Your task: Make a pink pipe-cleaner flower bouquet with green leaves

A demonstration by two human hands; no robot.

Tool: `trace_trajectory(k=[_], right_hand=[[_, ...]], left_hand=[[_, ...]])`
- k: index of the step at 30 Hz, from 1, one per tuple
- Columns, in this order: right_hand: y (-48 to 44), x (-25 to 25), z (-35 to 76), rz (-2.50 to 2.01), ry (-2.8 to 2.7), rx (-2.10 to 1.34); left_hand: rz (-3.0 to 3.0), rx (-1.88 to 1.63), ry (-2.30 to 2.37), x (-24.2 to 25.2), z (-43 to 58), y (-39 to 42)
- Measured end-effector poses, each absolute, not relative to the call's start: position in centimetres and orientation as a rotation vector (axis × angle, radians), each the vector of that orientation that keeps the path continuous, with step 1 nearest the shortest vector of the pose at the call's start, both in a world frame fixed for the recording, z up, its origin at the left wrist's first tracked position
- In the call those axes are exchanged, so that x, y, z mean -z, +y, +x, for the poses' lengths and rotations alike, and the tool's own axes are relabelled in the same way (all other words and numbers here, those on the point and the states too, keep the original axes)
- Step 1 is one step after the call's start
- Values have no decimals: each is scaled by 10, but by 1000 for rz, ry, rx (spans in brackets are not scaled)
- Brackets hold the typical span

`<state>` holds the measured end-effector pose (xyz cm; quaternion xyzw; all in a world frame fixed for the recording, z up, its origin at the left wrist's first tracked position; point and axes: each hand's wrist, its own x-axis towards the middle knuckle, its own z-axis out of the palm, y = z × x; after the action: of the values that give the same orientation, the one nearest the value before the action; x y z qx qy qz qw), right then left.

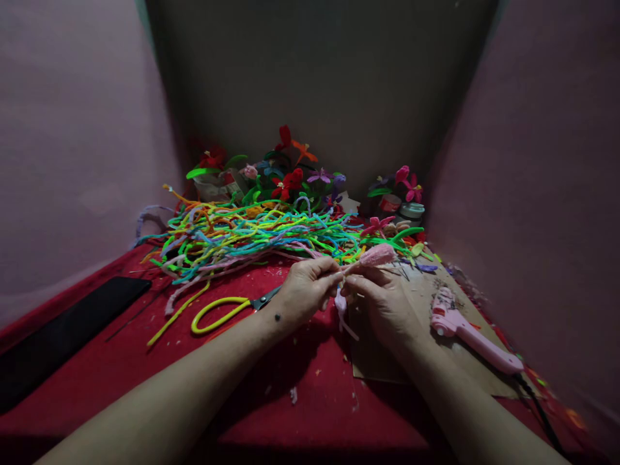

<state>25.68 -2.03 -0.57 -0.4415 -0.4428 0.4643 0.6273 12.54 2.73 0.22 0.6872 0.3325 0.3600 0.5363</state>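
My left hand (305,287) and my right hand (380,300) meet in the middle over the red cloth, both pinched on a pink pipe-cleaner flower bud (376,256) on a thin stem. The bud points up and to the right, past my fingertips. A pale pink loose end (343,313) hangs down between my hands. Just beyond them lies a big tangle of coloured pipe cleaners (252,236).
Yellow-handled scissors (225,310) lie left of my left hand. A pink glue gun (467,329) rests on a cardboard sheet (382,368) to the right. Finished pipe-cleaner flowers (290,177) stand at the back. A black flat object (62,332) lies far left.
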Motion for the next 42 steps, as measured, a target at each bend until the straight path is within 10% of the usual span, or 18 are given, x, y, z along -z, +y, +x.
trace_trajectory(k=[18, 32, 42], right_hand=[[-17, 13, 258, -797, -977, -1225], [-16, 17, 258, -968, -893, -1077], [-20, 9, 255, -908, -972, -1059]], left_hand=[[1272, -459, 468, -5, 114, 37], [2598, -1171, 834, 15, 124, 26], [2039, -1154, 931, 5, 126, 23]])
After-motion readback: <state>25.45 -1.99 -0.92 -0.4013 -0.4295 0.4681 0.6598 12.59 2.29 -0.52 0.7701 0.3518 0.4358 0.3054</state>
